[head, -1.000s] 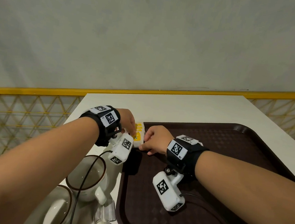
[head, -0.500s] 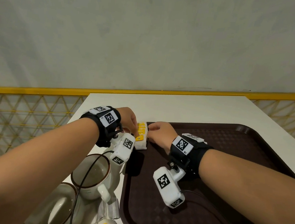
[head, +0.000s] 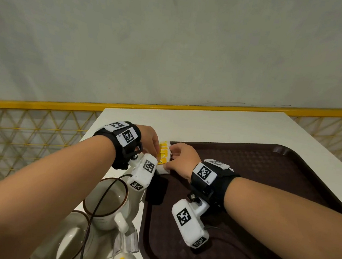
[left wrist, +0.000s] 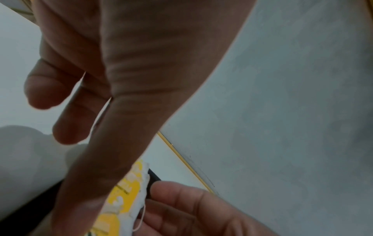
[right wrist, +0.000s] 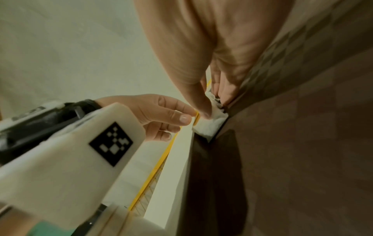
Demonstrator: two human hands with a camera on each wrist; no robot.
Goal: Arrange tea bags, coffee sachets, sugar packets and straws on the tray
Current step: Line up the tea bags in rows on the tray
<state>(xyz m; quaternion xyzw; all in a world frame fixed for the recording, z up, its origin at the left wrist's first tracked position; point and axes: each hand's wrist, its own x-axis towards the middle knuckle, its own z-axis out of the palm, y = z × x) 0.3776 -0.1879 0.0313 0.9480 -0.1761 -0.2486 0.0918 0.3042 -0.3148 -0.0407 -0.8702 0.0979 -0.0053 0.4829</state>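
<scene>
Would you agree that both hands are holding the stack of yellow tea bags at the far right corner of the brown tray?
Not quite: the left hand and right hand hold the tea bags at the far left corner of the brown tray, as the head view shows. The rest is right.

A café or canteen-style serving spot: a white table (head: 207, 124) carries a brown plastic tray (head: 276, 169) at 3 o'clock and brown-rimmed mugs (head: 108, 202) at 7, against a bare grey wall (head: 173, 47) and yellow lattice railing (head: 32, 125).
</scene>
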